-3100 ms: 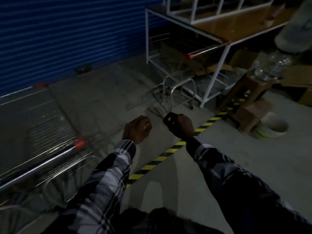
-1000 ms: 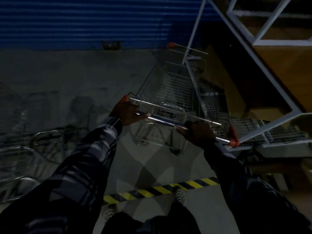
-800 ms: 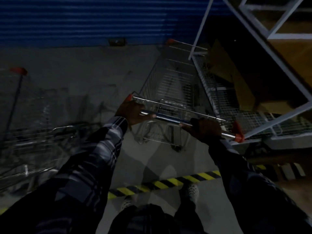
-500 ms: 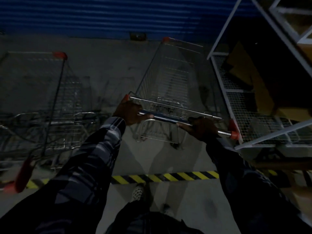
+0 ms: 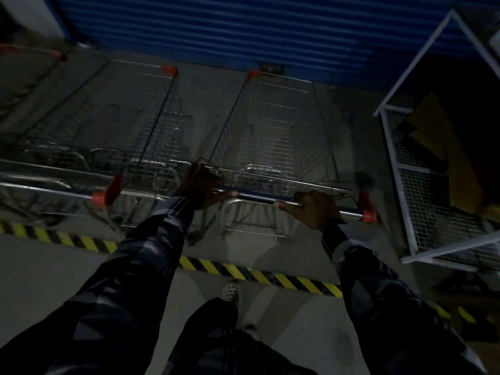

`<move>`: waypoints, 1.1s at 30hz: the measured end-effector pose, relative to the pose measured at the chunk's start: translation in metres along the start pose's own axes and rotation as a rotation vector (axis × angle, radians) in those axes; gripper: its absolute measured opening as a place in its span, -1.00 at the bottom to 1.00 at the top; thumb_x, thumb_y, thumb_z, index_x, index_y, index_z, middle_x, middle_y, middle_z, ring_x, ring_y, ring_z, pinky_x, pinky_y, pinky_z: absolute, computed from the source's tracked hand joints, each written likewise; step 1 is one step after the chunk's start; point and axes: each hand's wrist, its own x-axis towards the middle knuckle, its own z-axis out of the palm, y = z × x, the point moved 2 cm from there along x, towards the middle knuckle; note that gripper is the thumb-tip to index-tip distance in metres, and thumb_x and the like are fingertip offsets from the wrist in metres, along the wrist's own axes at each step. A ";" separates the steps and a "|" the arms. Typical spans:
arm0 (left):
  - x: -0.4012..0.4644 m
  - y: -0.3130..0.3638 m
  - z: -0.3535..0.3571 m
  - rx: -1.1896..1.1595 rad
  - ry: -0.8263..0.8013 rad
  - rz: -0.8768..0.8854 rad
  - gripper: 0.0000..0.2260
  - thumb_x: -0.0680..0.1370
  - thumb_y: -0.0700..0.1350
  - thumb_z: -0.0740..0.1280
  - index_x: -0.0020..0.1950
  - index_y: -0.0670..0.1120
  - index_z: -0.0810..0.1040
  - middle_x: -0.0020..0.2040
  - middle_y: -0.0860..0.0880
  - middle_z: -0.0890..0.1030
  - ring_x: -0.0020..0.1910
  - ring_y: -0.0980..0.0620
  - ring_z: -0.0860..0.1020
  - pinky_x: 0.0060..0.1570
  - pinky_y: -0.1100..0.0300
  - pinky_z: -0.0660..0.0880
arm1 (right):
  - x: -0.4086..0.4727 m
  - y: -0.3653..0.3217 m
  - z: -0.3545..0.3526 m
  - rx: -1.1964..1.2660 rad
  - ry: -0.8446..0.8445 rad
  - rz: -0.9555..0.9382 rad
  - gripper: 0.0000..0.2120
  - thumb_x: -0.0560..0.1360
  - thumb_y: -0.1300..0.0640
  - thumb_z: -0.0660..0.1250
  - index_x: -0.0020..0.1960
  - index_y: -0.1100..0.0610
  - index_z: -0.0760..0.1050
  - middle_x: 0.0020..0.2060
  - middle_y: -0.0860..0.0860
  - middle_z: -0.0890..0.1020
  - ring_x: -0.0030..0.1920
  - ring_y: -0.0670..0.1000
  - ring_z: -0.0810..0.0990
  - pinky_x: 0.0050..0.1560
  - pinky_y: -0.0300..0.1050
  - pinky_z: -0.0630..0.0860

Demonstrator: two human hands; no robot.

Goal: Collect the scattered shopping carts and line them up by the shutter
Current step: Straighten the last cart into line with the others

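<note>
Fingers of both your hands curl round the handle bar [image 5: 265, 197] of the shopping cart [image 5: 273, 136]: the left hand [image 5: 201, 186] grips near the bar's left end, the right hand [image 5: 315, 209] right of its middle, short of the red end cap [image 5: 368, 216]. The cart lies straight ahead of your fingers, its long axis running from the bar to the blue shutter [image 5: 243, 31], its front rim near the shutter's foot. A second cart [image 5: 113, 123] stands just beside it on the left, roughly parallel, nose also toward the shutter, and is nearer your left hand. Part of a third cart [image 5: 29, 63] shows at the far left edge. Count: three carts visible, one shutter, one white wire rack [image 5: 405, 185] close on the right. A yellow-and-black floor stripe [image 5: 243, 272] crosses beneath your arms. The coming move, judged, depends on holding this axis square to the shutter.
</note>
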 end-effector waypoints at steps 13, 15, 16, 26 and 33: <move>-0.170 0.024 -0.032 0.060 0.094 -0.200 -0.14 0.42 0.57 -0.16 -0.57 -0.06 0.55 -0.54 -0.01 0.55 -0.14 -0.03 0.65 0.43 -0.08 0.30 | -0.117 -0.094 0.016 -0.134 0.088 -0.095 -0.30 0.40 -0.56 0.00 -0.10 0.02 0.55 -0.25 0.01 0.69 -0.20 0.04 0.66 -0.27 -0.13 0.41; -0.194 0.021 -0.030 0.038 0.217 -0.208 -0.13 0.43 0.58 -0.11 -0.53 -0.08 0.59 -0.56 -0.06 0.53 -0.21 -0.11 0.67 0.24 -0.06 0.47 | -0.133 -0.108 0.021 -0.133 0.080 -0.066 -0.27 0.38 -0.58 -0.06 -0.09 0.00 0.55 -0.19 0.00 0.69 -0.14 0.04 0.66 -0.19 -0.10 0.50; -0.204 0.016 -0.028 0.015 0.235 -0.205 -0.17 0.44 0.57 -0.03 -0.55 -0.08 0.57 -0.60 -0.05 0.48 -0.26 -0.10 0.66 0.25 -0.05 0.47 | -0.140 -0.117 0.023 -0.131 0.081 -0.049 -0.26 0.37 -0.59 -0.06 -0.08 -0.01 0.55 -0.17 -0.01 0.69 -0.11 0.03 0.66 -0.16 -0.10 0.52; -0.290 0.002 -0.025 0.066 0.274 -0.122 -0.24 0.49 0.50 0.06 -0.57 -0.09 0.49 -0.58 -0.06 0.48 -0.41 -0.10 0.56 0.27 -0.12 0.43 | -0.213 -0.186 0.038 -0.197 0.372 -0.167 -0.44 0.46 -0.45 0.18 -0.28 0.05 0.45 -0.58 0.03 0.42 -0.55 0.15 0.48 -0.50 -0.15 0.35; -0.288 -0.002 -0.028 0.091 0.150 -0.134 -0.17 0.47 0.54 -0.12 -0.58 -0.08 0.47 -0.63 0.02 0.32 -0.46 0.00 0.54 0.36 -0.13 0.33 | -0.211 -0.191 0.033 -0.170 0.279 -0.055 -0.35 0.36 -0.54 0.14 -0.36 0.06 0.46 -0.55 0.04 0.51 -0.49 0.17 0.56 -0.47 -0.13 0.39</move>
